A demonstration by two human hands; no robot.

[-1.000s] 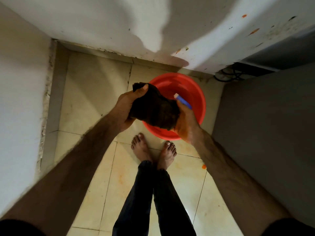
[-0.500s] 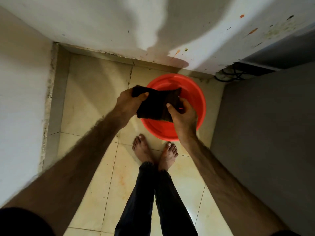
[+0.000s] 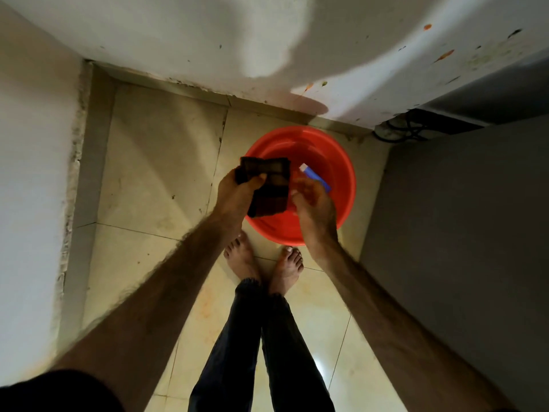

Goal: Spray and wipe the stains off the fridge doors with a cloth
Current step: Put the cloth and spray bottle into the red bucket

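Note:
A dark folded cloth (image 3: 269, 188) hangs over the red basin (image 3: 341, 162), pinched at its upper left corner by my left hand (image 3: 237, 188). My right hand (image 3: 313, 203) is just right of the cloth's edge, with its fingers loosely apart and nothing in them. A blue object with a white tip (image 3: 315, 176), possibly the spray bottle, lies inside the basin behind my right hand. A white surface (image 3: 386, 69) at the top carries orange and dark stains (image 3: 442, 56). A grey panel (image 3: 463, 233) fills the right side.
The basin stands on cream floor tiles (image 3: 154, 173) in a narrow corner, just ahead of my bare feet (image 3: 264, 263). A white wall (image 3: 32, 173) closes the left side. Black cables (image 3: 404, 130) lie at the base of the grey unit, top right.
The cloth went from bunched to stretched between both hands to folded. My right hand has let go of it, and my left hand alone holds it now.

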